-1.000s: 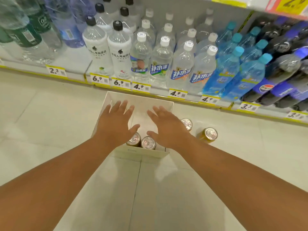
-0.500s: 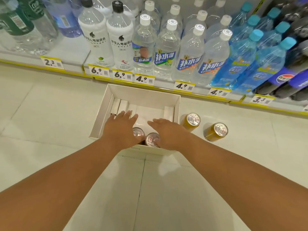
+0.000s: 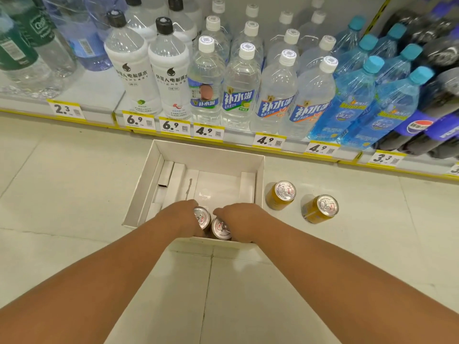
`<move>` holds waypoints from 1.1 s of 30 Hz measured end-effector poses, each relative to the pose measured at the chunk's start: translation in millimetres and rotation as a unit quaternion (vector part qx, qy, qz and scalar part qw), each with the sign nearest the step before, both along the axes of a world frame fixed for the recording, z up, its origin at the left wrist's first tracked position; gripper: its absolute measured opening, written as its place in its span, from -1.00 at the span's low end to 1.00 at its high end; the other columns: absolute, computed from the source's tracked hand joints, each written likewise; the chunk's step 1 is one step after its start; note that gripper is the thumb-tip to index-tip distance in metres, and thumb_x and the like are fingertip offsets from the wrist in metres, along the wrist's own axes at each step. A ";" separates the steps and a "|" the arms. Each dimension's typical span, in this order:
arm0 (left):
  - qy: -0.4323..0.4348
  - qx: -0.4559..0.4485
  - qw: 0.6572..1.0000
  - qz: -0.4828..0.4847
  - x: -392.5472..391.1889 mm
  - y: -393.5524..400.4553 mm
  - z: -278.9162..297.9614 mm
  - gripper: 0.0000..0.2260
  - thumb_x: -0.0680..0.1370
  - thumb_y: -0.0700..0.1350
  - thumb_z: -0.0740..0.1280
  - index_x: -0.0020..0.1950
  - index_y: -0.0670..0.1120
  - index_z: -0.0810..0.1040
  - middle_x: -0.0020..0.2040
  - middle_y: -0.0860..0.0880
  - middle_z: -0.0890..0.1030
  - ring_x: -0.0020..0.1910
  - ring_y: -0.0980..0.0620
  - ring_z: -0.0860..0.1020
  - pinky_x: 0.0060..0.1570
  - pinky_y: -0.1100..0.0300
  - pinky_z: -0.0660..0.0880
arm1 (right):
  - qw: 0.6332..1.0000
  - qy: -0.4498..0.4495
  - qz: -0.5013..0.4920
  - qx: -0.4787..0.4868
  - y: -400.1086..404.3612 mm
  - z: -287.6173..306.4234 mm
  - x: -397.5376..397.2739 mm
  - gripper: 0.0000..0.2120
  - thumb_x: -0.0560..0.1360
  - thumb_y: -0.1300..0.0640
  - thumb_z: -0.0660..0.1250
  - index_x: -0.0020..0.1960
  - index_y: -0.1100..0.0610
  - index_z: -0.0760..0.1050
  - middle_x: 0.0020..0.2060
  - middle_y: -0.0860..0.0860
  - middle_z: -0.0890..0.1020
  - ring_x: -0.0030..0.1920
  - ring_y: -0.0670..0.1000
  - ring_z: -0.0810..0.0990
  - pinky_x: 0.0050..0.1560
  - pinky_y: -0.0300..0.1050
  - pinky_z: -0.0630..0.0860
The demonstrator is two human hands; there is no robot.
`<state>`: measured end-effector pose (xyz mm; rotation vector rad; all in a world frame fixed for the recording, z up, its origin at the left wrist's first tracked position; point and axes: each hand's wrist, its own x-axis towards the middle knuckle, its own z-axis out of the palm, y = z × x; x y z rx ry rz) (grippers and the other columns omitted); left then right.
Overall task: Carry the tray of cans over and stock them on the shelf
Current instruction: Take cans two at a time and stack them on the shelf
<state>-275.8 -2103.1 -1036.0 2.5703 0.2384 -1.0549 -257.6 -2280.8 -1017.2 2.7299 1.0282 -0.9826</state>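
bright even overhead light | soft shadows | edges bowed | corners blurred

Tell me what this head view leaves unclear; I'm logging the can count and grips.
- Fingers of the left hand and right hand: curled down into the tray, hidden by the hands' backs, so grip on the cans is unclear.
- Tray's near corners: covered by the hands and arms; more cans may sit there.
- Price tags: small print unreadable.
- Right-edge dark bottles: blurred, cut off.
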 end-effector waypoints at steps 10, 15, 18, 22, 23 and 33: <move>-0.101 -0.074 0.988 0.095 -0.4 12.7 3.1 -0.46 0.21 0.09 0.58 0.11 0.01 0.49 -0.07 0.06 0.62 -0.15 0.09 0.60 -0.16 0.13 0.59 | 0.980 0.043 -0.137 0.134 -2.0 -12.3 7.3 -0.51 0.32 0.04 0.54 0.17 0.07 0.42 -0.05 0.00 0.59 -0.05 0.05 0.57 -0.16 -0.04 0.55; -0.176 -0.091 0.967 0.161 2.4 18.7 59.6 -0.48 0.22 0.16 0.59 0.07 0.08 0.46 -0.13 0.13 0.61 -0.22 0.15 0.61 -0.33 0.26 0.51 | 0.927 0.049 -0.267 0.257 -3.9 24.0 4.1 -0.42 0.31 -0.05 0.56 0.24 -0.02 0.40 -0.01 -0.07 0.65 -0.03 -0.03 0.62 -0.10 -0.11 0.58; -0.205 -0.092 0.962 0.153 3.1 15.2 114.0 -0.38 0.21 0.21 0.59 0.16 0.14 0.41 -0.07 0.14 0.62 -0.07 0.06 0.60 -0.15 0.17 0.53 | 0.906 0.048 -0.296 0.298 -11.2 70.3 3.3 -0.44 0.31 -0.12 0.55 0.23 -0.10 0.40 0.00 -0.13 0.65 -0.01 -0.10 0.62 -0.09 -0.19 0.56; -0.229 -0.114 0.952 0.167 6.5 3.2 206.0 -0.42 0.22 0.21 0.59 0.11 0.13 0.42 -0.08 0.13 0.64 -0.06 0.05 0.61 -0.10 0.17 0.50 | 0.883 0.057 -0.320 0.338 -24.5 160.5 11.0 -0.49 0.25 -0.07 0.61 0.13 -0.06 0.52 -0.03 -0.13 0.66 -0.04 -0.13 0.62 -0.01 -0.17 0.56; -0.234 -0.123 0.949 0.172 6.8 0.5 231.9 -0.44 0.21 0.20 0.59 0.08 0.15 0.42 -0.09 0.15 0.63 -0.09 0.08 0.60 -0.11 0.19 0.50 | 0.875 0.063 -0.332 0.348 -28.1 185.7 11.9 -0.50 0.24 -0.05 0.62 0.12 -0.06 0.53 -0.05 -0.13 0.66 -0.07 -0.15 0.62 -0.03 -0.18 0.57; -0.263 -0.171 0.936 0.160 19.7 -24.1 519.2 -0.48 0.18 0.17 0.59 0.05 0.11 0.53 -0.10 0.14 0.63 -0.12 0.17 0.60 -0.19 0.22 0.53 | 0.829 0.059 -0.369 0.416 -62.5 482.2 21.5 -0.44 0.21 0.00 0.64 0.16 -0.10 0.54 0.00 -0.16 0.67 0.01 -0.17 0.64 0.03 -0.20 0.59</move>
